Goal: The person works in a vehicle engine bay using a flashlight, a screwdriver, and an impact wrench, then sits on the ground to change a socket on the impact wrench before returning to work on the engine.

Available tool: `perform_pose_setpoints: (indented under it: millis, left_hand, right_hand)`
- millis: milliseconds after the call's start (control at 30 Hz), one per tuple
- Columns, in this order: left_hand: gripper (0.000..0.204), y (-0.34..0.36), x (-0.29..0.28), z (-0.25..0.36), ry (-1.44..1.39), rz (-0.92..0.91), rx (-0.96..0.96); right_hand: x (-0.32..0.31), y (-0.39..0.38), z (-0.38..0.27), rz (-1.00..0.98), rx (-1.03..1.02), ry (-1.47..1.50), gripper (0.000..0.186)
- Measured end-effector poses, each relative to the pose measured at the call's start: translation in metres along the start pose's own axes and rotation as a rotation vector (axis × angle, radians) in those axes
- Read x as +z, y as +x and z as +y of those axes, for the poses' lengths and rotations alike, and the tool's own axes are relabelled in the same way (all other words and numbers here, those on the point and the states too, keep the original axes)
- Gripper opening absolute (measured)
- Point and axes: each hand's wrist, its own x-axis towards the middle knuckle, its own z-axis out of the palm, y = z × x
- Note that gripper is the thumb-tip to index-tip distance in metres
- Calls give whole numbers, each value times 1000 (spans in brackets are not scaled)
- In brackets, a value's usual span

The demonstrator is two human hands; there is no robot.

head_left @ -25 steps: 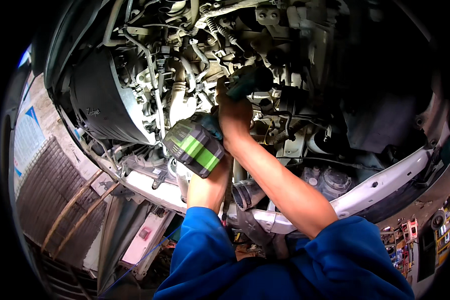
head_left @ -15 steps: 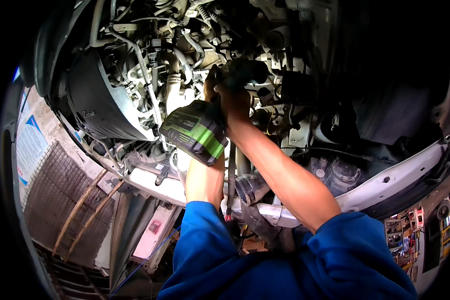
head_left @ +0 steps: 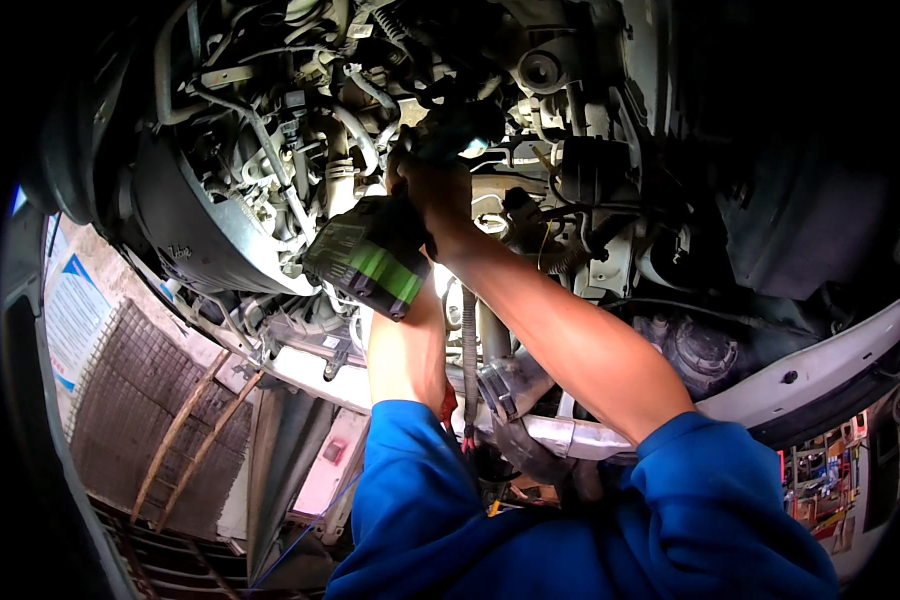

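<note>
My right hand [head_left: 438, 200] is wrapped round the grip of a cordless power tool, perhaps an impact wrench. Its black and green battery [head_left: 370, 258] juts toward me at the lower left. The tool's dark head [head_left: 448, 138] is in shadow among the engine parts, and what its front end touches cannot be made out. A bright spot shines beside the head. My left forearm [head_left: 406, 350] reaches up behind the battery, which hides most of that hand, so its fingers do not show clearly. Pale hoses and pipes [head_left: 340, 180] lie just left of the tool.
The open engine bay surrounds both arms, with a white front crossmember [head_left: 315, 370] beneath them. A dark curved panel [head_left: 190, 230] stands at the left. A ribbed black hose [head_left: 469, 350] hangs between my forearms. Lower left is a wooden ladder [head_left: 185, 440]; cluttered shelves [head_left: 820, 480] stand lower right.
The tool and my right hand have shifted slightly left in view, while the surroundings have shifted too. The light by the tool head now shows, and parts to its right are brighter.
</note>
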Motion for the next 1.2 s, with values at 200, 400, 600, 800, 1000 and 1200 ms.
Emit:
perform_pose_setpoints:
  millis: [200, 400, 600, 800, 1000, 1200]
  left_hand:
    - [31, 7, -1, 1, 19, 20, 1]
    - [32, 12, -5, -4, 13, 43, 10]
    - [33, 6, -10, -3, 16, 74, 19]
    - [35, 9, -20, 2, 48, 82, 21]
    - [36, 6, -36, 10, 95, 95, 12]
    - [38, -25, -55, -4, 140, 97, -32]
  right_hand:
    - [-7, 10, 14, -21, 87, -56, 16]
    - [-6, 19, 29, 32, 32, -126, 19]
    - [-28, 11, 10, -308, -766, -981, 17]
    - [-22, 27, 25, -272, -762, -885, 27]
    - [-29, 46, 49, -323, -777, -499, 27]
    - [-32, 54, 50, -253, -842, -586, 19]
